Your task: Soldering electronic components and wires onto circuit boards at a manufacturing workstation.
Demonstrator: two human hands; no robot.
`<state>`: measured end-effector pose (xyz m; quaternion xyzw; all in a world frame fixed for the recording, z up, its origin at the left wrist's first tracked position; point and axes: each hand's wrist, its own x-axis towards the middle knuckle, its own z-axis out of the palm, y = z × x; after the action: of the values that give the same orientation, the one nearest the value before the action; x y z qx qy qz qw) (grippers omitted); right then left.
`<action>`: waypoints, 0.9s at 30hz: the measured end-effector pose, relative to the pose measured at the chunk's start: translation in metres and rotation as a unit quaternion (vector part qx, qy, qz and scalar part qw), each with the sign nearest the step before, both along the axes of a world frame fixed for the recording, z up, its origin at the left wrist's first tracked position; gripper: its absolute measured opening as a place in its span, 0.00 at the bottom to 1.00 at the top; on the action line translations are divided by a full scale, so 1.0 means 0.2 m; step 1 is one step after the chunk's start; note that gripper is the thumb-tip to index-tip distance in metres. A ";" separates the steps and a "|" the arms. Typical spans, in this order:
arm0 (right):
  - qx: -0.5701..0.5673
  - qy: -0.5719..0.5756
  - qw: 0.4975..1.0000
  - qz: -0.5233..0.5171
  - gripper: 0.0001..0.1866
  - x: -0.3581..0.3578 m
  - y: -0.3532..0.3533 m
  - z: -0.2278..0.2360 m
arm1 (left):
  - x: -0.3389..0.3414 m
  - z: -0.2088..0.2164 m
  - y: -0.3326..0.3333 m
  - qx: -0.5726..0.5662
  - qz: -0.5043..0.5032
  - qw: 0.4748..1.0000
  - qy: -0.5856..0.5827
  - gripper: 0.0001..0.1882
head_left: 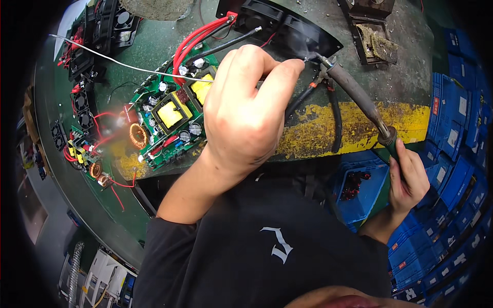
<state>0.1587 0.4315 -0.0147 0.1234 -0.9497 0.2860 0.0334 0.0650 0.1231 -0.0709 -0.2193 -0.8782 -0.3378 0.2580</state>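
Observation:
My left hand (246, 110) is closed in a pinch on a thin silvery solder wire (128, 62), whose long tail runs off to the upper left. My right hand (409, 179) grips the green handle of a soldering iron (359, 95). The iron's bent tip is close to my left fingertips, with pale smoke around it. What the tip touches is too small to make out. Behind it lies a black panel with fans (280, 28). Left of my hand, a green circuit board (167, 120) carries yellow transformers, a copper coil and thick red cables (197, 38). A black cable (226, 45) ends in a bare tip.
Black cables (336, 115) lie over the worn yellow edge (380, 126) of the bench. A metal stand (372, 38) with a crusty sponge-like pad is at the back right. More fans (82, 102) and a small board (84, 154) lie left. Blue crates (449, 113) are stacked at right.

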 end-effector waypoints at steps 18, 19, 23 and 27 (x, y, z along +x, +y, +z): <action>-0.002 0.008 1.000 -0.004 0.26 -0.01 0.00 0.00 | 0.00 0.00 0.01 -0.002 0.000 1.000 -0.024 0.14; -0.001 0.003 1.000 0.003 0.25 -0.01 0.00 0.00 | 0.00 0.00 0.01 0.001 -0.002 1.000 -0.020 0.14; 0.002 -0.005 1.000 0.008 0.23 -0.01 0.01 0.01 | -0.01 -0.01 0.02 0.007 -0.001 1.000 -0.012 0.14; 0.006 -0.004 1.000 0.008 0.23 -0.01 0.01 0.01 | 0.00 -0.02 0.02 0.008 -0.001 1.000 -0.015 0.13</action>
<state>0.1573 0.4331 -0.0127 0.1296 -0.9506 0.2807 0.0265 0.0641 0.1270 -0.0740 -0.2129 -0.8790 -0.3481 0.2466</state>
